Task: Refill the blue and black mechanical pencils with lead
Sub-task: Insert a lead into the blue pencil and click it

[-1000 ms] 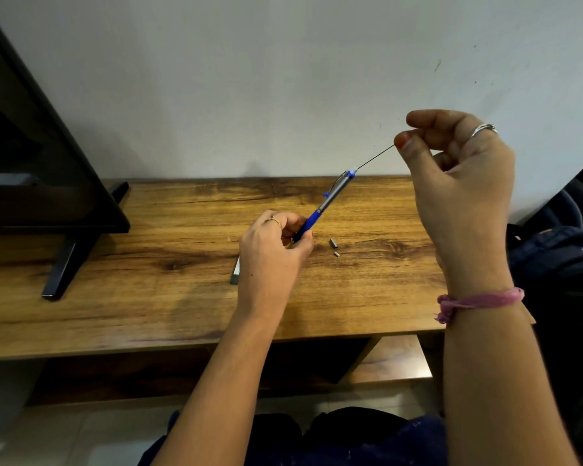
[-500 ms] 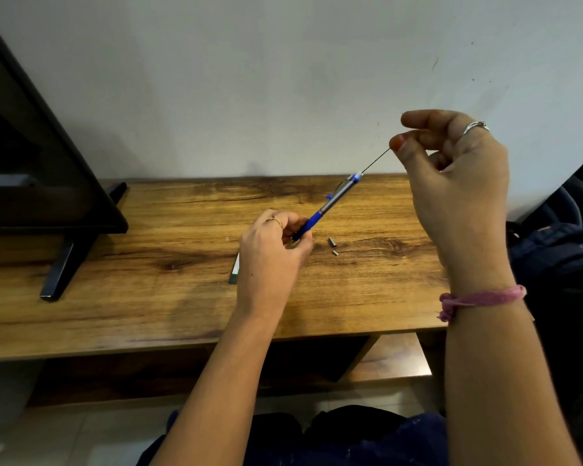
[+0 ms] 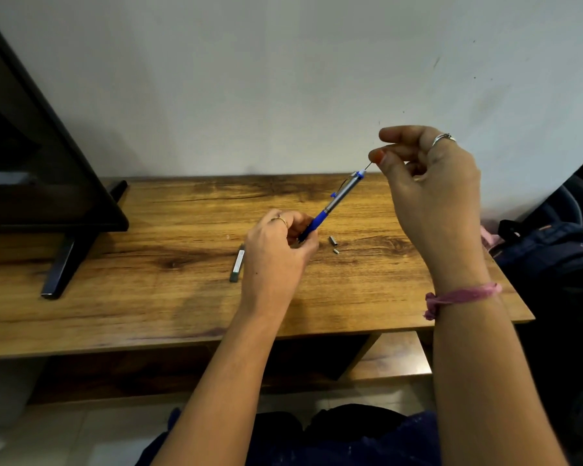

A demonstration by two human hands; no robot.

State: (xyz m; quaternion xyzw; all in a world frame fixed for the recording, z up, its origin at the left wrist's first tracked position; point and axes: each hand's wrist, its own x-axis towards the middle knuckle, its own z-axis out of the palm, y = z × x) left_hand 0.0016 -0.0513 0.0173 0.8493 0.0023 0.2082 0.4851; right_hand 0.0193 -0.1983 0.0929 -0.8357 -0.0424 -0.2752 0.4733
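My left hand grips the blue mechanical pencil by its blue grip, tilted up to the right with its open back end highest. My right hand pinches a thin lead between thumb and forefinger. Only a short length of lead shows between my fingertips and the pencil's back end. A small metal cap and a tiny eraser piece lie on the wooden table just right of my left hand. A slim grey lead case lies left of that hand. No black pencil is visible.
A dark monitor on a black stand fills the left side of the table. A dark blue bag sits off the table's right edge. A white wall rises behind the table. A lower shelf shows under the tabletop.
My right hand has come down and left toward the pencil's back end. The visible length of lead has grown much shorter as it slid into the barrel.
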